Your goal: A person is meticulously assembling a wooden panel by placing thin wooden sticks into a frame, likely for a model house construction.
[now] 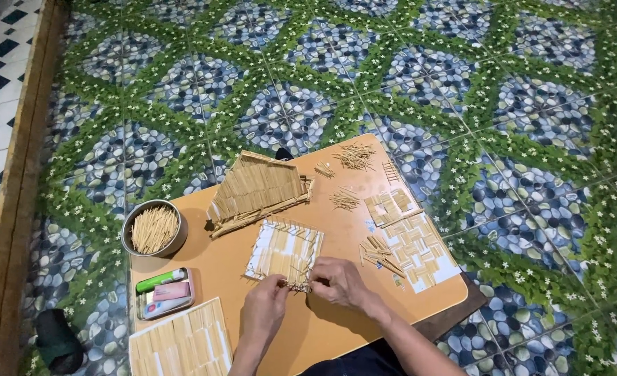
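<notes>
Head view looks down on a low tan surface (pixel 336 327) set on a floor (pixel 462 83) tiled with blue pebbles and green leaves. Both hands meet at the near edge of a small woven stick panel (pixel 285 252) that lies flat near the middle of the surface. The left hand (pixel 267 304) has its fingers curled and pinched on the panel's lower edge; the right hand (pixel 338 278) is likewise closed, its fingertips gripping the same edge just beside the left, where thin stick ends poke out.

Behind the panel stands a sloped roof piece of sticks (pixel 256 191), tilted on the surface. To the left sits a round metal tin (pixel 154 228) full of toothpicks, and nearer the person a small flat tin tray (pixel 164 294) holding a green tube and a pink item. A larger flat stick mat (pixel 181 342) lies at the near left corner. To the right of the hands lie more flat stick panels on white paper (pixel 420 251), a small bundle of short sticks (pixel 380 252), and farther back loose heaps of toothpicks (pixel 355 156).
</notes>
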